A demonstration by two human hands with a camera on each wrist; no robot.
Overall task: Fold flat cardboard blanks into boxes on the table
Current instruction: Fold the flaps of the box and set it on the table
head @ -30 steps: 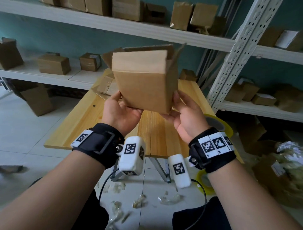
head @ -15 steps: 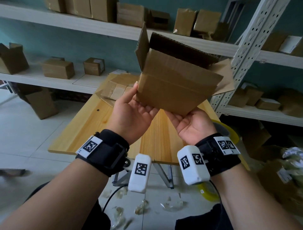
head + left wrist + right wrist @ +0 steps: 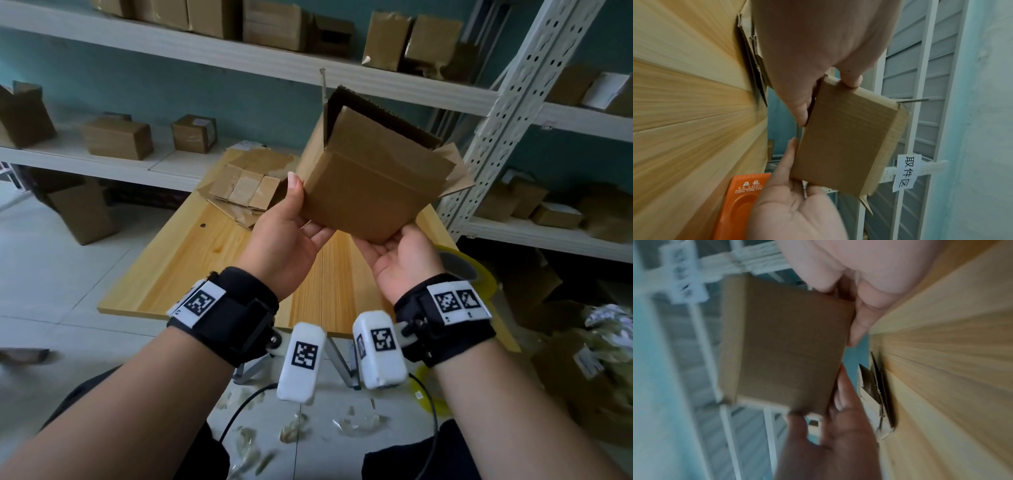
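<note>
A brown cardboard box [image 3: 370, 192] hangs tilted in the air above the wooden table [image 3: 205, 274], its top flaps open and pointing up and away. My left hand [image 3: 298, 212] grips its lower left side, thumb up along the near edge. My right hand [image 3: 394, 250] cups the bottom right corner, palm up. The left wrist view shows the left hand [image 3: 818, 81] pinching one corner of the box [image 3: 842, 139]. There the right hand's fingers [image 3: 789, 155] lie against the opposite edge. The right wrist view is blurred; the box [image 3: 785, 344] sits between both hands.
Several flat cardboard blanks [image 3: 245, 192] lie stacked at the table's far end. A tape roll [image 3: 459, 267] sits at the right edge, and an orange packet [image 3: 744, 203] lies by it. White shelving [image 3: 507, 113] with folded boxes [image 3: 118, 137] stands behind and to the right. Scraps litter the floor.
The box has been tipped from upright to a tilt, open top swinging up and right. My right hand has slid from its side to under the bottom corner.
</note>
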